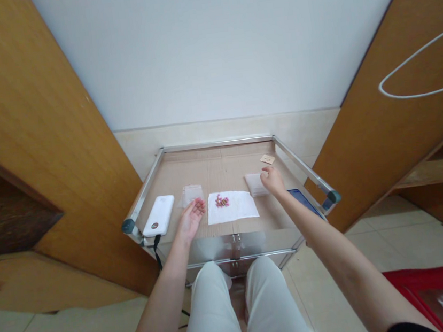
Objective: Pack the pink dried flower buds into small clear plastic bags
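Note:
My left hand (191, 218) is turned palm up at the left of a white sheet (233, 212), its fingers apart and slightly bent. Whether any small thing lies on its fingers is too small to tell. A small heap of pink and greenish bead-like pieces (221, 201) rests on that sheet. Just beyond the left fingers lies a clear plastic bag (191, 193). My right hand (273, 180) is at the right edge of a whitish stack of thin squares (255, 184), fingers curled in; what they hold, if anything, cannot be made out.
All this lies on a cart top (205, 162) with metal rails. A white power bank (158, 215) with a black cord is at left. A small tan card (267, 159) lies at back right, and a dark blue flat object (304, 202) under my right forearm. A red stool (441, 279) stands at lower right.

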The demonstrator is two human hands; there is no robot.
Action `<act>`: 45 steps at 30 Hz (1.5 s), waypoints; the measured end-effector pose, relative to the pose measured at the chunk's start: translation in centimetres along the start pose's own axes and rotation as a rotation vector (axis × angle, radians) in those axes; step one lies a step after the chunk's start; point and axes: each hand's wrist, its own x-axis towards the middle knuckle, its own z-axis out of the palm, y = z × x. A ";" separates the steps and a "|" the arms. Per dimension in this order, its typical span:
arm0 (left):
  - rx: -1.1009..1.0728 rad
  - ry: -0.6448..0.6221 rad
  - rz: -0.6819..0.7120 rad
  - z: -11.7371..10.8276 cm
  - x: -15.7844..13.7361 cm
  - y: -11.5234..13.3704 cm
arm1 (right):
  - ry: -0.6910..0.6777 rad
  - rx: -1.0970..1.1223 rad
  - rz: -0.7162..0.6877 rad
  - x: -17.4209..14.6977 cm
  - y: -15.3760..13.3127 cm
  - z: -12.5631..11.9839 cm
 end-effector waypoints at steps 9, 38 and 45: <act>0.062 0.028 0.044 0.7 -0.2 0.1 | -0.136 0.484 -0.236 -4.9 -5.0 1.4; 1.259 0.062 0.223 1.8 5.4 4.3 | -0.196 1.006 0.223 -8.4 -3.9 5.7; 1.441 0.069 0.205 1.7 5.4 4.5 | -0.204 1.037 0.243 -8.4 -3.9 5.7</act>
